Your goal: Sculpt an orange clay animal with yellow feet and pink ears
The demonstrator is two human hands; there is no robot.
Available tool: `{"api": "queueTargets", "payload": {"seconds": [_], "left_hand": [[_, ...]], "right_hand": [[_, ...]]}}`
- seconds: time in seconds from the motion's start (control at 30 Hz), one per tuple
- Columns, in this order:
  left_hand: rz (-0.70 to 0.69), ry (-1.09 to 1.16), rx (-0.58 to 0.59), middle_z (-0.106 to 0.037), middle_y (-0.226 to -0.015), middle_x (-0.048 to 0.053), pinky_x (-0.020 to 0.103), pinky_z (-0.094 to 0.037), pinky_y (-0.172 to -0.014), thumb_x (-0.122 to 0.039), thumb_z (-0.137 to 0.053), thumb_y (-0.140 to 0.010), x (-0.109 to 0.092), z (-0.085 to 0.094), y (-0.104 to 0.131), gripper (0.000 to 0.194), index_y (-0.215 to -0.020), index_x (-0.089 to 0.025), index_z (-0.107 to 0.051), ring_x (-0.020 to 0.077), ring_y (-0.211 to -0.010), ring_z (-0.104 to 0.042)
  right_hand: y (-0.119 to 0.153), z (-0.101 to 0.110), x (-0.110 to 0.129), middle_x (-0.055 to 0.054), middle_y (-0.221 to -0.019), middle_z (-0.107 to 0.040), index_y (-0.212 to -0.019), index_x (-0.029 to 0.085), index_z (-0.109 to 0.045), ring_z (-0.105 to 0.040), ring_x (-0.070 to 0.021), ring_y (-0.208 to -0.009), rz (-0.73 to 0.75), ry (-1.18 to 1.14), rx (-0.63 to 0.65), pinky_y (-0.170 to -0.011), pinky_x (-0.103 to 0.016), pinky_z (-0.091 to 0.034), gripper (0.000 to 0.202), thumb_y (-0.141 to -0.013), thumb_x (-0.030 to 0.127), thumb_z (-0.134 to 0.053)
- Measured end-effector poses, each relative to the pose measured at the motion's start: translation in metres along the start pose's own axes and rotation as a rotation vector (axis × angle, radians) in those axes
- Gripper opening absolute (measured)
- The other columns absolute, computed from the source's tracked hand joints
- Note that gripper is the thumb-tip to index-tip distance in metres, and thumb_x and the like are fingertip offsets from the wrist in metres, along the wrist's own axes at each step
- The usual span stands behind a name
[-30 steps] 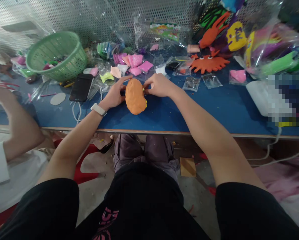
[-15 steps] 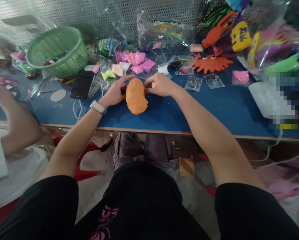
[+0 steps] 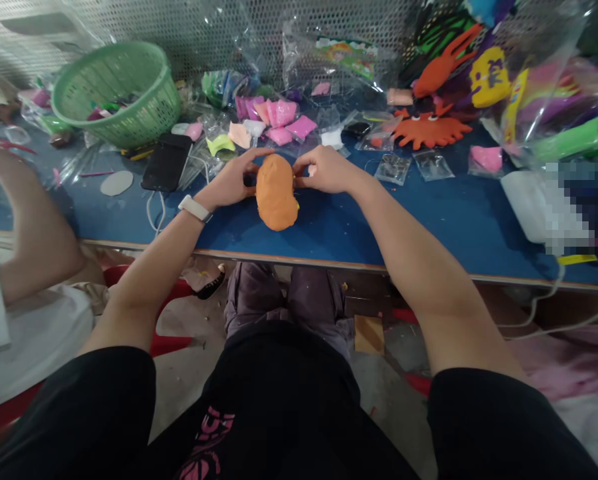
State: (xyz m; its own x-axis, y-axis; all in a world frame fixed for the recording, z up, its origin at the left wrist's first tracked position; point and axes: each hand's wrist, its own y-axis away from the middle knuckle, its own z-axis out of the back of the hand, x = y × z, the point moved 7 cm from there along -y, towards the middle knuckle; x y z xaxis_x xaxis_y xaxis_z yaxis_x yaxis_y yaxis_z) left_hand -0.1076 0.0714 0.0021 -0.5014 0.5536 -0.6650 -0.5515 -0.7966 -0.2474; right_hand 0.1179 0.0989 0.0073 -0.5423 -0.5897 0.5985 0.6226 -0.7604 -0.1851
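Only my view has shifted; the orange lump (image 3: 277, 193) remains between the hands. The left hand (image 3: 231, 179) grips its side; the right hand (image 3: 326, 171) bends toward the opposite edge, its grip unclear to me.

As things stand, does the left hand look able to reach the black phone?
Probably yes: the phone lies near, with only clear plastic and white cable between, but the left hand is occupied with the orange shape.
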Motion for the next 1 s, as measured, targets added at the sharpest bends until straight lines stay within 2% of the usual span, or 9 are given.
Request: {"api": "queueTargets", "payload": {"seconds": [0.1,0.27,0.43,0.77,1.0], "left_hand": [[-0.011,-0.001,-0.040,-0.083,-0.119,0.011,0.047,-0.063,-0.098,-0.071,-0.092,-0.089,0.004,0.001,-0.002,0.103,-0.168,-0.017,-0.053,0.0311,-0.113,-0.079],[-0.014,-0.041,-0.024,-0.083,-0.113,0.005,0.048,-0.063,-0.107,-0.064,-0.091,-0.097,0.011,-0.003,-0.002,0.102,-0.175,-0.017,-0.043,0.0245,-0.103,-0.076],[-0.032,-0.074,-0.031,-0.084,-0.118,0.008,0.051,-0.064,-0.107,-0.047,-0.096,-0.091,0.019,-0.005,-0.002,0.104,-0.177,-0.022,-0.043,0.0293,-0.104,-0.080],[-0.121,-0.036,-0.098,-0.080,-0.111,0.010,0.055,-0.063,-0.112,-0.045,-0.095,-0.089,0.026,-0.011,-0.006,0.094,-0.170,-0.021,-0.053,0.0339,-0.109,-0.081],[-0.108,-0.066,-0.084,-0.080,-0.118,0.011,0.050,-0.062,-0.110,-0.042,-0.095,-0.085,0.023,-0.010,-0.005,0.097,-0.171,-0.022,-0.054,0.0332,-0.111,-0.080]], "right_hand": [[0.001,0.003,-0.001,-0.009,-0.115,-0.092,-0.109,0.026,-0.095,-0.083,-0.0388,-0.114,-0.011,-0.009,-0.040,-0.110,-0.056,-0.063,0.022,-0.094,0.041,-0.087],[0.001,0.003,-0.007,-0.010,-0.116,-0.092,-0.109,0.027,-0.093,-0.084,-0.0412,-0.116,-0.023,-0.003,-0.059,-0.116,-0.061,-0.063,0.023,-0.095,0.045,-0.089],[0.002,0.003,-0.010,-0.010,-0.116,-0.092,-0.108,0.028,-0.092,-0.085,-0.0411,-0.115,-0.017,0.021,-0.048,-0.111,-0.060,-0.066,0.022,-0.093,0.044,-0.091],[0.005,0.004,-0.003,-0.009,-0.113,-0.092,-0.105,0.025,-0.089,-0.084,-0.0377,-0.111,-0.055,0.053,-0.057,-0.103,-0.054,-0.064,0.033,-0.096,0.057,-0.087],[0.006,0.005,-0.004,-0.010,-0.115,-0.092,-0.107,0.026,-0.088,-0.084,-0.0396,-0.113,-0.054,0.074,-0.031,-0.107,-0.058,-0.064,0.026,-0.093,0.047,-0.091]]}}
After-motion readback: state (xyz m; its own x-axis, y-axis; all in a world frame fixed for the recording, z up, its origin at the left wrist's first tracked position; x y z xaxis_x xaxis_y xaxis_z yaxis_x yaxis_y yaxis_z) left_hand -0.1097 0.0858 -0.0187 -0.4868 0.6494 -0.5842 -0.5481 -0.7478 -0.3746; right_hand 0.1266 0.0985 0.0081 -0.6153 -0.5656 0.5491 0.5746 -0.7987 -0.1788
